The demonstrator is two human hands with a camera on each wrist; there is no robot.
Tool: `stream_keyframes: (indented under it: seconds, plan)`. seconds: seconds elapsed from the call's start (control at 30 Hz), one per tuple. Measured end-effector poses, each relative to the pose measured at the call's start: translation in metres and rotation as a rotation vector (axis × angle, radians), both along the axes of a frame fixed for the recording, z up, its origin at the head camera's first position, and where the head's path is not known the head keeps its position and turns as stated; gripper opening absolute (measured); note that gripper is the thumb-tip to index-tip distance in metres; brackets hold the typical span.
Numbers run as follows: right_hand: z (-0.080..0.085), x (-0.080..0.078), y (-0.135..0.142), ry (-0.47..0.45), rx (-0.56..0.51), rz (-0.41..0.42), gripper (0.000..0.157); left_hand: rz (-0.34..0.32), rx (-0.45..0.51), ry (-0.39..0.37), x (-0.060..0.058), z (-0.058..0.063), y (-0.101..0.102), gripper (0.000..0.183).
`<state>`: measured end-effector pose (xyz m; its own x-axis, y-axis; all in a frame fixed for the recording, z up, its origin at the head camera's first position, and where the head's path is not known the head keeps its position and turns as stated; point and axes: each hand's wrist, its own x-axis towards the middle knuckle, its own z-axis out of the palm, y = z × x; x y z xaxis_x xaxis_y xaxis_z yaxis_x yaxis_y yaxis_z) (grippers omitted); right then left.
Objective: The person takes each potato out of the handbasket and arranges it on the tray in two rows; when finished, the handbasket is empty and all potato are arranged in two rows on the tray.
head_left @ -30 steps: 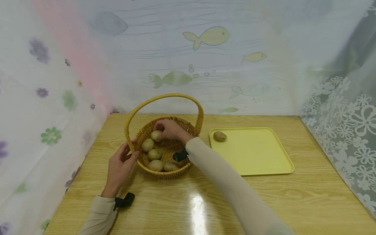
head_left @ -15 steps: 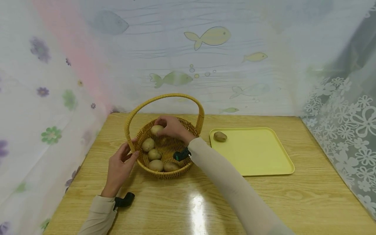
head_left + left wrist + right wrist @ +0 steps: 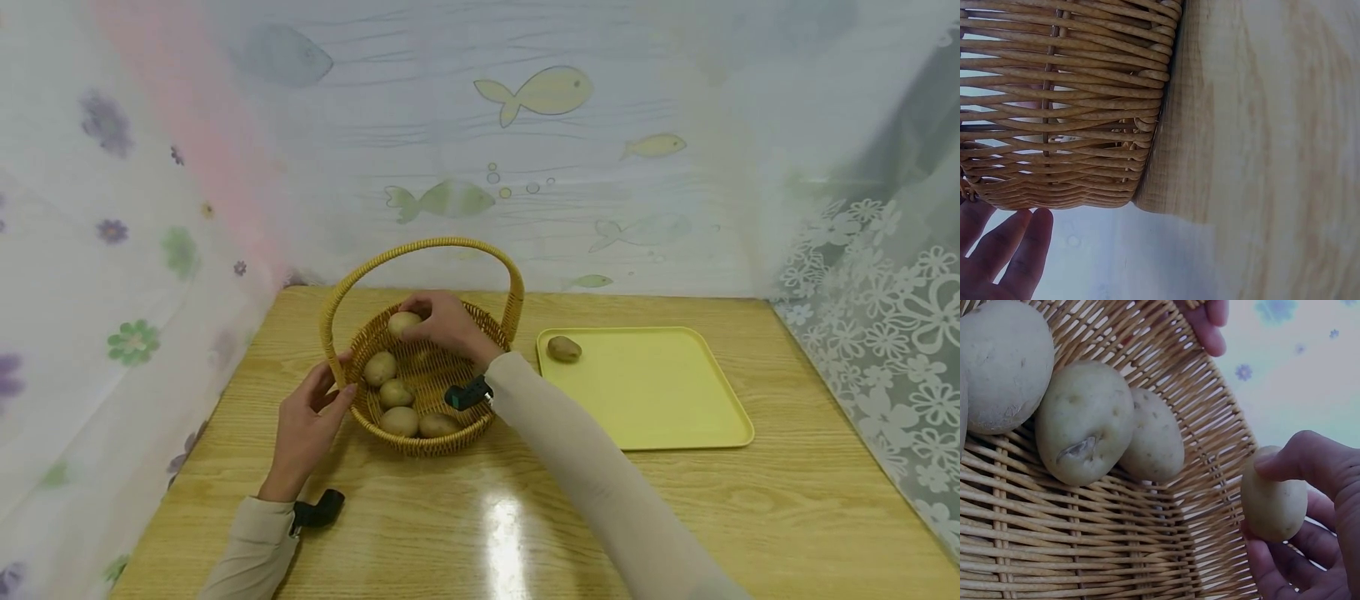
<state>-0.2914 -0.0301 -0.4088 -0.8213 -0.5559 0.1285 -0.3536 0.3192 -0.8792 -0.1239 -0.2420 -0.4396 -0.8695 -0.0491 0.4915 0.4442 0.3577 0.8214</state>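
A round wicker basket [image 3: 431, 446] with a tall arched handle [image 3: 450, 242] holds several potatoes, among them one potato [image 3: 380, 368] at its left side. At the far inner side my right hand [image 3: 442, 321] pinches a potato [image 3: 405, 325]. In the right wrist view, thumb and fingers stand either side of this gripped potato [image 3: 1274, 500], close to the basket wall. My left hand [image 3: 307, 421] holds the basket's left rim at the foot of the handle, thumb in front and fingers behind. The left wrist view shows its fingers [image 3: 1029, 250] against the outside of the weave.
To the right of the basket lies a yellow tray [image 3: 645, 417] with one potato [image 3: 564, 349] in its far left corner. Everything stands on a wooden table [image 3: 420, 533]. Printed curtains [image 3: 420, 125] surround its back and sides.
My right hand has lifted the pinched potato a little, up and toward the far rim of the basket. The left hand stays at the left rim.
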Motion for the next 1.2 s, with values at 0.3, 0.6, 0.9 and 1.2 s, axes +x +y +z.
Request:
stream_keyframes:
  seconds: [0.3, 0.6, 0.9, 1.2]
  plan:
    - [0.009, 0.004, 0.005, 0.009, -0.021, -0.009, 0.030, -0.002, -0.011, 0.004, -0.008, -0.014, -0.008, 0.049]
    - [0.019, 0.012, 0.010, 0.027, 0.015, -0.004, 0.029, 0.006, -0.014, -0.002, 0.006, 0.010, 0.006, 0.043]
    - [0.027, 0.025, 0.017, 0.107, 0.012, 0.026, 0.029, -0.005, 0.010, 0.004, -0.004, -0.007, -0.001, 0.046]
    - [0.034, 0.039, 0.027, 0.162, 0.006, 0.033, 0.032, -0.034, 0.012, 0.021, -0.006, -0.015, -0.007, 0.049]
